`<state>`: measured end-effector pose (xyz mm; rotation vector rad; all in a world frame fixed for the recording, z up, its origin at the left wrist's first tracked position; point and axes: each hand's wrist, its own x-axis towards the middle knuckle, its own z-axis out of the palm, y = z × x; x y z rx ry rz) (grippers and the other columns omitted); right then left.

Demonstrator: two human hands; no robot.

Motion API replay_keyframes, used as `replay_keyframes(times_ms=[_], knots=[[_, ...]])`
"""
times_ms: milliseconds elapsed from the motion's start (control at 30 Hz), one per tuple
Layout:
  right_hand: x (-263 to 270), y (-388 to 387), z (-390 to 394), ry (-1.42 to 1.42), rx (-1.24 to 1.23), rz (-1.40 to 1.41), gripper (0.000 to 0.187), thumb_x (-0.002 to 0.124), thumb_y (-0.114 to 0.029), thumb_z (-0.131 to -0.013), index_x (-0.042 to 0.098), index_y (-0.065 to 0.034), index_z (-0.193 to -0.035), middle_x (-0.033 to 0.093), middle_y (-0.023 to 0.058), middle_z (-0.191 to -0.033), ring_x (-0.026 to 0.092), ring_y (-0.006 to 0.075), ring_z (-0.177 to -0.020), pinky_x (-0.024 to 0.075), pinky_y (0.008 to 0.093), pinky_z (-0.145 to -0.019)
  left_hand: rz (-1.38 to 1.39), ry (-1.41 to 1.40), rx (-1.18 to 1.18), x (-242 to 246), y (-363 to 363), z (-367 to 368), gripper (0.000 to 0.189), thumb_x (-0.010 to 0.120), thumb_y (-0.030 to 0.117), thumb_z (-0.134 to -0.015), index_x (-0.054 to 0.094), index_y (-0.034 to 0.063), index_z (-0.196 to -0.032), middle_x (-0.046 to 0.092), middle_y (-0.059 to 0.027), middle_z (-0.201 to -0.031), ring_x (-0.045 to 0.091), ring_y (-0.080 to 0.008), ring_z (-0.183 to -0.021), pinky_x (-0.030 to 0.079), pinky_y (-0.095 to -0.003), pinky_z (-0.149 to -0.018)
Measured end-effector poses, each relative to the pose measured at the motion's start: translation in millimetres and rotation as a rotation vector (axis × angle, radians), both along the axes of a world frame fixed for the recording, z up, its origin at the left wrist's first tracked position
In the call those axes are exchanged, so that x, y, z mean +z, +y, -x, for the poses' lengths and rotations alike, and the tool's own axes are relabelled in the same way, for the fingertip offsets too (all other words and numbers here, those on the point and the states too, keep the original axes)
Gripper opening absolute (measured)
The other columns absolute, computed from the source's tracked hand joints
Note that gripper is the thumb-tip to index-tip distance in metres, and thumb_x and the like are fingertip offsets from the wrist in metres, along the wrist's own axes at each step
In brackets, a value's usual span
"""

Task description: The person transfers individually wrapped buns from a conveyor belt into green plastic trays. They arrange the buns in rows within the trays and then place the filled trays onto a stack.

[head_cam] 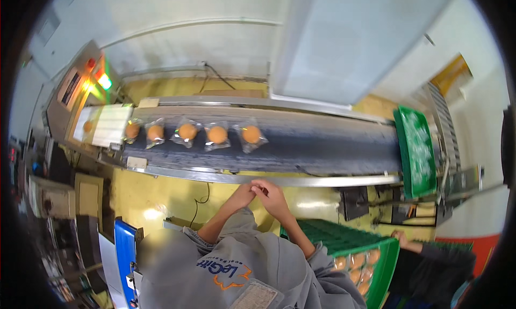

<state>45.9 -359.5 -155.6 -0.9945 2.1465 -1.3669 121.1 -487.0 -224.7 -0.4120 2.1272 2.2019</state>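
My left hand (242,195) and my right hand (271,197) meet at the fingertips, in front of the near metal rail (282,180) of a conveyor. Their fingers are curled together, and I see nothing held in them. Beyond them runs the dark conveyor belt (322,143). Several round buns in clear plastic wrappers lie in a row on its left half. The rightmost wrapped bun (251,134) is the nearest to my hands, apart from them. Another bun (88,126) sits on the white infeed belt (109,125) at the machine outlet.
A machine with a lit lamp (105,81) stands at the left. A green crate (417,151) with clear plastic in it sits across the belt's right end. By my right arm, a green crate (389,264) holds wrapped buns. Another person's hand (400,238) is near it.
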Motion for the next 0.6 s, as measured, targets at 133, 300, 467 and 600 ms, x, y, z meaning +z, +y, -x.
replay_keyframes(times_ms=[133,300,467,600], knots=[[-77.1,-36.6,51.9,0.502,0.245,-0.656,0.044,0.051,-0.007,-0.081,0.045,-0.018,-0.124,0.059,0.0153,-0.097,0.062,0.0265,-0.082,0.0494,0.0379,-0.067,0.78,-0.215,0.181,-3.0,-36.7,-3.5,0.032,0.055,0.023,-0.081,0.054,0.0061,-0.108,0.057,-0.0167,-0.098,0.054,-0.0335,-0.088,0.042,-0.0442,-0.075],[-157.3,-29.4,126.5,0.532,0.176,-1.019,0.054,0.062,-0.021,-0.077,0.042,-0.0203,-0.128,0.059,0.0153,-0.096,0.063,0.0288,-0.081,0.0502,0.0404,-0.068,1.118,-0.397,0.589,-28.3,-95.1,7.8,0.038,0.058,0.021,-0.077,0.049,0.0052,-0.111,0.049,-0.0132,-0.106,0.046,-0.0335,-0.099,0.042,-0.0471,-0.075],[-155.5,-25.1,154.6,0.273,0.114,-0.868,0.045,0.068,-0.03,-0.072,0.056,-0.0086,-0.11,0.062,0.012,-0.093,0.063,0.0254,-0.08,0.0498,0.0383,-0.066,1.272,-0.508,0.607,-93.4,-161.5,20.8,0.03,0.058,0.016,-0.075,0.055,0.0063,-0.103,0.052,-0.011,-0.103,0.046,-0.0307,-0.1,0.041,-0.0464,-0.078],[-149.8,-23.6,137.7,0.126,0.034,-0.713,0.041,0.07,-0.037,-0.069,0.061,-0.0051,-0.093,0.064,0.0109,-0.085,0.063,0.0261,-0.077,0.0491,0.0389,-0.064,1.225,-0.6,0.315,-106.3,-168.1,18.8,0.015,0.055,0.019,-0.078,0.064,0.0099,-0.086,0.058,-0.0096,-0.092,0.051,-0.0292,-0.096,0.04,-0.0462,-0.078]])
